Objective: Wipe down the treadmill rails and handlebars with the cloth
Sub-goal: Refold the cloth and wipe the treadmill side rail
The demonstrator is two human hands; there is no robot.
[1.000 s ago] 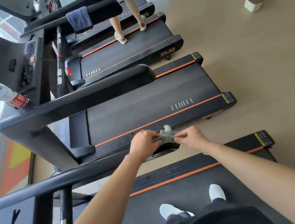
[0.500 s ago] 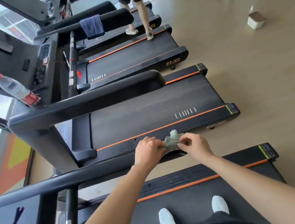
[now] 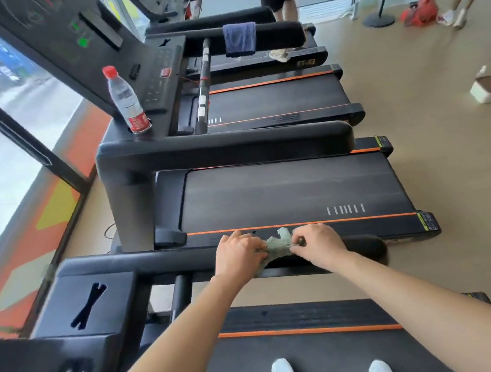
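The cloth (image 3: pixel 279 244), a small pale green rag, sits bunched on top of the black handlebar (image 3: pixel 154 263) in front of me, towards its rounded free end, and I hold it between both hands. My left hand (image 3: pixel 238 257) grips its left side, fingers (image 3: pixel 255 248) curled tight over the fabric, knuckles up. My right hand (image 3: pixel 319 246) pinches the right side, thumb and fingers clamped together on a fold, and a loose tuft of the rag stands up between the two hands.

The handlebar runs left to the console block (image 3: pixel 90 302) of the treadmill (image 3: pixel 325 360) I stand on. My white shoes (image 3: pixel 282 371) are planted on its dark belt, and an orange stripe edges the side rail (image 3: pixel 303 316) below the bar.

Just beyond the bar lies the neighbouring treadmill (image 3: pixel 286 192), with orange lines along its side rails and its own thick armrest above. A water bottle (image 3: pixel 126 100) with a red cap and red label stands upright at the console end of that armrest. Further along the row a blue towel (image 3: pixel 240 39) hangs over another armrest.

On the tan floor (image 3: pixel 474 185) to the right stands a small white box (image 3: pixel 486 89), well apart from the machines. Two people's legs show at the far end of the room, with a red bag (image 3: pixel 420 11) on the floor by one of them
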